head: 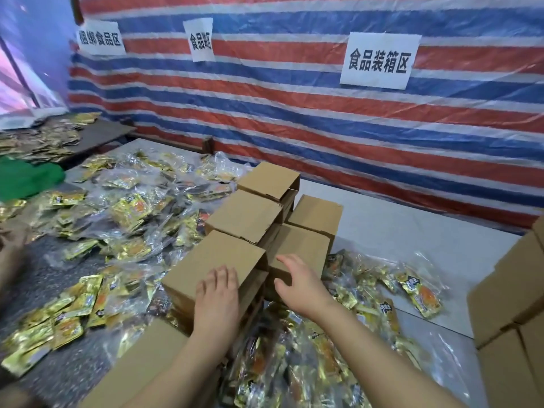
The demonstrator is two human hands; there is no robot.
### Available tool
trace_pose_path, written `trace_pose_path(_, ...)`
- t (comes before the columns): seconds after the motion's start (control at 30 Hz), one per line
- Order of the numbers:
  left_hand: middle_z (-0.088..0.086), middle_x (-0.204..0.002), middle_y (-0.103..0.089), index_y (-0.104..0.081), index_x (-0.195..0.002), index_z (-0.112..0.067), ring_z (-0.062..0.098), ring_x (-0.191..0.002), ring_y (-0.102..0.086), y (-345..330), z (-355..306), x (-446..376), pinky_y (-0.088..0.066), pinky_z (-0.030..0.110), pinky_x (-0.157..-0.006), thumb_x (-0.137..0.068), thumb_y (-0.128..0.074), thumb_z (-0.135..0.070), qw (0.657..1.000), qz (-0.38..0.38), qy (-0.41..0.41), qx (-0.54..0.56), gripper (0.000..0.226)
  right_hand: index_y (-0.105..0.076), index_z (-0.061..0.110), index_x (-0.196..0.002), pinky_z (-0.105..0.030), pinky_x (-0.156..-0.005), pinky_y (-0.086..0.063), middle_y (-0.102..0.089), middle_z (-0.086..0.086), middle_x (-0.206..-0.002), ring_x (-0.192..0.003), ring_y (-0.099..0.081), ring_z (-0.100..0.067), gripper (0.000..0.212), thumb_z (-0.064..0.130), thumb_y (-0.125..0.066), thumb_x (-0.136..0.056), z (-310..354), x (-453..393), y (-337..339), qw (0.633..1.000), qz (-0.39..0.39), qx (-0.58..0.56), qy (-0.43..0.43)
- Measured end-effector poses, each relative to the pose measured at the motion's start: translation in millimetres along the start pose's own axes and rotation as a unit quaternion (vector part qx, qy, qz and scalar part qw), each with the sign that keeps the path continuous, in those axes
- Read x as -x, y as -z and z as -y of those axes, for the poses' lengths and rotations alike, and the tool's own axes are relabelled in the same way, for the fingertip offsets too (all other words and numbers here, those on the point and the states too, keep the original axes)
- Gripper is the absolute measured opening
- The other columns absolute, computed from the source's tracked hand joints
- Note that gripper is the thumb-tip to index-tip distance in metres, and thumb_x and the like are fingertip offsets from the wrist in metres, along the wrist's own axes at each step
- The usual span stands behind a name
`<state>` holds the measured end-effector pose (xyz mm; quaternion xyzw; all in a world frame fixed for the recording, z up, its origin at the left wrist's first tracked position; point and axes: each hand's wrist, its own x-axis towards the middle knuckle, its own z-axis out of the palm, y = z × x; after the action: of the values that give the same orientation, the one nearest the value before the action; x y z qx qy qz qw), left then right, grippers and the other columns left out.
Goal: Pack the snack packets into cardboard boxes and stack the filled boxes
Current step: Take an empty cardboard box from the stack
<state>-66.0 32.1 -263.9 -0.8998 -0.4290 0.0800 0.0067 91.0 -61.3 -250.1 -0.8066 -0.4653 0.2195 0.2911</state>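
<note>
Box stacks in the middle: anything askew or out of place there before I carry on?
Yes. The stacked boxes sit staggered, not squared up, edges overhanging one another. Loose snack packets lie scattered around them. The left hand rests flat on the nearest box; the right hand hovers open beside it.

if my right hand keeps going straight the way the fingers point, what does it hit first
Most likely the lower cardboard box right in front of your right hand; its fingertips already hover at that box's near edge. Depth is hard to judge from one view.

Closed brown cardboard boxes (pixel 247 213) stacked amid scattered yellow snack packets (pixel 129 207).
</note>
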Motion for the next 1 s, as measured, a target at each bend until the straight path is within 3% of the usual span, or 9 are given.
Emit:
trace_pose_path(0.1,0.008,-0.159,-0.029,-0.017,-0.156,-0.014,0.029,-0.144,-0.031,37,-4,14,-0.030,0.042,-0.116,-0.094,-0.047,-0.014,0.999,-0.020,-0.010,0.024,0.068,-0.030,0.030,-0.154,-0.035,-0.121,-0.022,-0.029,0.008,-0.159,-0.147,-0.027,-0.015,0.064,0.033,-0.057,-0.096,2,7,17,0.999,-0.028,0.010,0.010)
trace_pose_path(0.2,-0.002,-0.128,-0.062,-0.050,-0.137,-0.027,0.021,-0.112,-0.060,77,-11,30,-0.052,0.033,-0.090,-0.090,-0.045,-0.007,0.992,-0.061,-0.070,0.088,0.052,-0.027,0.037,-0.153,-0.044,-0.123,-0.020,-0.022,0.009,-0.162,-0.149,-0.022,-0.017,0.070,0.033,-0.060,-0.092,8,20,50,0.997,-0.051,0.027,0.043)
trace_pose_path(0.3,-0.007,-0.112,-0.070,-0.067,-0.120,-0.032,0.016,-0.104,-0.064,113,-34,42,-0.049,0.025,-0.080,-0.096,-0.048,-0.014,0.968,-0.038,-0.143,0.204,0.036,-0.042,0.034,-0.147,-0.044,-0.118,-0.031,-0.039,0.008,-0.153,-0.141,-0.035,-0.018,0.062,0.025,-0.059,-0.088,2,42,89,0.995,-0.046,0.073,0.051)
trace_pose_path(0.37,-0.006,-0.111,-0.069,-0.069,-0.117,-0.033,0.015,-0.106,-0.062,125,-58,41,-0.048,0.025,-0.083,-0.099,-0.051,-0.020,0.949,0.010,-0.193,0.248,0.028,-0.061,0.036,-0.123,-0.036,-0.097,-0.049,-0.061,0.009,-0.126,-0.119,-0.054,-0.014,0.039,0.025,-0.056,-0.086,-11,62,113,0.992,-0.036,0.123,0.019)
trace_pose_path(0.43,-0.004,-0.110,-0.068,-0.069,-0.116,-0.032,0.016,-0.107,-0.061,123,-87,37,-0.049,0.030,-0.092,-0.100,-0.053,-0.023,0.933,0.049,-0.236,0.269,0.025,-0.059,0.033,-0.081,-0.027,-0.065,-0.043,-0.060,0.014,-0.086,-0.087,-0.059,-0.013,0.008,0.027,-0.054,-0.084,-31,85,131,0.981,-0.040,0.187,-0.017)
trace_pose_path(0.47,-0.005,-0.108,-0.068,-0.070,-0.115,-0.031,0.015,-0.105,-0.061,119,-102,36,-0.050,0.032,-0.093,-0.100,-0.053,-0.024,0.924,0.065,-0.251,0.280,0.023,-0.051,0.031,-0.070,-0.026,-0.057,-0.036,-0.054,0.013,-0.074,-0.077,-0.055,-0.014,0.013,0.028,-0.053,-0.082,-43,98,139,0.976,-0.049,0.210,-0.033)
trace_pose_path(0.53,-0.007,-0.100,-0.068,-0.071,-0.110,-0.026,0.013,-0.099,-0.061,107,-132,34,-0.050,0.031,-0.086,-0.100,-0.056,-0.025,0.909,0.078,-0.277,0.302,0.019,-0.040,0.029,-0.061,-0.028,-0.054,-0.032,-0.047,0.011,-0.067,-0.071,-0.050,-0.018,0.023,0.028,-0.052,-0.080,-68,124,148,0.968,-0.065,0.231,-0.073)
trace_pose_path(0.77,-0.007,-0.091,-0.065,-0.073,-0.099,-0.019,0.015,-0.096,-0.061,51,-206,45,-0.038,0.025,-0.075,-0.097,-0.061,-0.026,0.886,0.099,-0.356,0.281,0.014,-0.046,0.019,-0.071,-0.032,-0.060,-0.038,-0.060,-0.005,-0.079,-0.080,-0.057,-0.031,0.014,0.029,-0.049,-0.081,-134,197,131,0.941,-0.074,0.264,-0.199)
trace_pose_path(1.0,-0.009,-0.097,-0.070,-0.073,-0.105,-0.023,0.004,-0.087,-0.057,-33,-207,63,-0.039,0.017,-0.070,-0.098,-0.059,-0.027,0.873,0.195,-0.360,0.265,0.016,-0.061,0.019,-0.097,-0.034,-0.076,-0.050,-0.068,-0.005,-0.100,-0.097,-0.064,-0.029,0.023,0.031,-0.045,-0.086,-166,236,50,0.937,-0.037,0.229,-0.262)
